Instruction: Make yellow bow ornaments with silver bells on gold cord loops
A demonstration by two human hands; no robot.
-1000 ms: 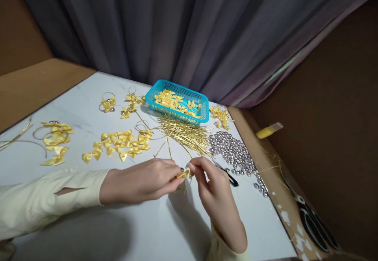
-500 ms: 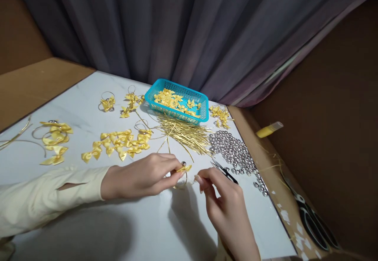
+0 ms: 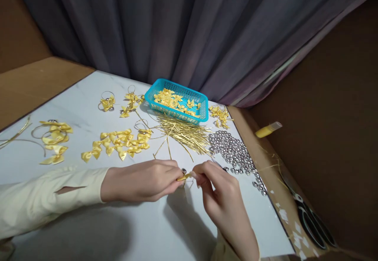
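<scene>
The left hand (image 3: 147, 179) pinches a little yellow bow (image 3: 184, 177) with a shiny silver bead (image 3: 184, 171) by it, up over the white table (image 3: 153, 229), and the right hand (image 3: 220, 190) has its thumb and finger close together at the bow's other end, but I can't tell if they hold it. Past the hands is a pile of gold strings (image 3: 187, 135), with a bunch of yellow bows (image 3: 122, 143) on its left and lots of silver beads (image 3: 232, 150) on its right. Behind the strings sits a blue basket (image 3: 204, 113) with small bows (image 3: 169, 99) inside.
</scene>
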